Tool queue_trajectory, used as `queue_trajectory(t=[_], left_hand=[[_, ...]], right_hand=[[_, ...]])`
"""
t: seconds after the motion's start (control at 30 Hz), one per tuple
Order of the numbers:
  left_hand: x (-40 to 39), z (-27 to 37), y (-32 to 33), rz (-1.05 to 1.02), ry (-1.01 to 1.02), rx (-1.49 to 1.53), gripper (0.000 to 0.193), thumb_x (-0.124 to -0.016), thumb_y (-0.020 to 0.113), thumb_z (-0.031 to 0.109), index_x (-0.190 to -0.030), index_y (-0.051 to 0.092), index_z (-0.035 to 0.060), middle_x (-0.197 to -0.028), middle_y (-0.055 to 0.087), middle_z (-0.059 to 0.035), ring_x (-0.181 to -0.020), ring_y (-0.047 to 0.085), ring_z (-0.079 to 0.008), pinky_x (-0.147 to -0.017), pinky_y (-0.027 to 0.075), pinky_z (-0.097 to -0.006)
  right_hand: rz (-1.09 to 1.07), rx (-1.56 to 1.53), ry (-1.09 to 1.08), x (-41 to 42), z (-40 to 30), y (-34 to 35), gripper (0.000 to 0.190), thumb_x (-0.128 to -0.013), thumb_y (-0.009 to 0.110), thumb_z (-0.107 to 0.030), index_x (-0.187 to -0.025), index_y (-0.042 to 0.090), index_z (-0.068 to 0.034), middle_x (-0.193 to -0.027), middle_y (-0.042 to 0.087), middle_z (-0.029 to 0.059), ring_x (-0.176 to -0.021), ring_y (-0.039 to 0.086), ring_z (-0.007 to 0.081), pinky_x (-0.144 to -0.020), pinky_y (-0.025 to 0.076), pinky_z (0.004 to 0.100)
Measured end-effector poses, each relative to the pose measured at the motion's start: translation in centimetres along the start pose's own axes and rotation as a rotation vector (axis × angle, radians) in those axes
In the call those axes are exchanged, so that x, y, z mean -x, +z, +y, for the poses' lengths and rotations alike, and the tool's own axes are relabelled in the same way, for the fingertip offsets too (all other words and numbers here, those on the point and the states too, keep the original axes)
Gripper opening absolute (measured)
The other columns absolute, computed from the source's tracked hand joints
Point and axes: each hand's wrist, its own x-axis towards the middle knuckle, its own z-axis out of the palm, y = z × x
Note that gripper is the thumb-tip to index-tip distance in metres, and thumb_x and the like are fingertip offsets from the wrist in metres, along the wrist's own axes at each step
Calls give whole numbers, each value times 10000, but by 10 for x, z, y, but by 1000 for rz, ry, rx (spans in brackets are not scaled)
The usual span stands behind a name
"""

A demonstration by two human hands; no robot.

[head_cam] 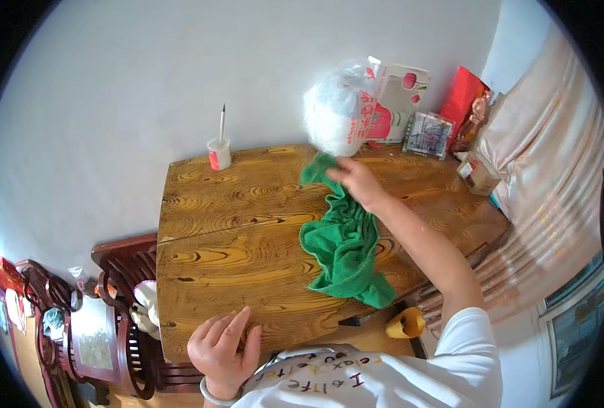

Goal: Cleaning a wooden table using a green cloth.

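A crumpled green cloth towel (pixel 342 250) stretches across the wood-grain tabletop (pixel 240 250) from the near edge toward the back. My right hand (pixel 358 179) reaches to its far end, with the fingers closed around the fabric and a loose flap hanging out past the fingertips. Beside the table's front left edge, my left hand (pixel 224 339) holds nothing; its thumb stands apart from the fingers. A bracelet circles the left wrist.
At the back stand a white plastic bag (pixel 335 115), a printed carton (pixel 401 97), a framed picture (pixel 429 133) and a small cardboard box (pixel 477 173). A plastic cup (pixel 219 154) holding a brush is near the wall. Dark wooden chairs (pixel 128 265) sit left; a yellow bin (pixel 406 324) is below.
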Motion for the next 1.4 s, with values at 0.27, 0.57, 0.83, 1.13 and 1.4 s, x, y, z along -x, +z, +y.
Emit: queue_trajectory(t=[0.27,0.57,0.83,1.13,1.4], left_hand=[[-1,4,2,54,11,15,271,-738,729,82,-1000,746,14,-818,722,-149,-684,678,-325,-641,532,-394],[-6,10,5,11,4,-37,264,-771,726,105,-1014,747,4,-836,724,-143,-713,679,-323,-661,523,-404],[-4,11,7,1,14,-68,262,-786,724,102,-1027,746,2,-834,724,-144,-701,669,-328,-673,515,-406],[5,-3,8,5,40,-47,260,-812,718,127,-1038,739,1,-817,712,-140,-689,662,-335,-640,510,-415],[4,-1,9,15,56,-73,270,-813,719,139,-1046,737,3,-806,703,-145,-680,658,-345,-634,511,-427]], right_hand=[[318,-959,123,24,13,-103,306,-994,538,-210,-1238,625,-48,-1169,679,97,-1086,637,254,-969,519,462],[841,-130,233,73,26,-169,321,-933,573,-135,-1237,672,-102,-1165,688,35,-1063,617,140,-940,459,333],[346,828,35,16,15,-138,315,-945,651,-270,-1128,706,-21,-1119,728,118,-999,695,218,-831,534,343],[-25,596,304,-23,-2,-174,420,-901,741,-378,-1040,645,7,-934,720,111,-832,691,240,-782,544,350],[-7,643,385,-8,-9,-186,272,-963,662,-300,-1040,686,-40,-987,676,26,-931,597,150,-833,485,341]])
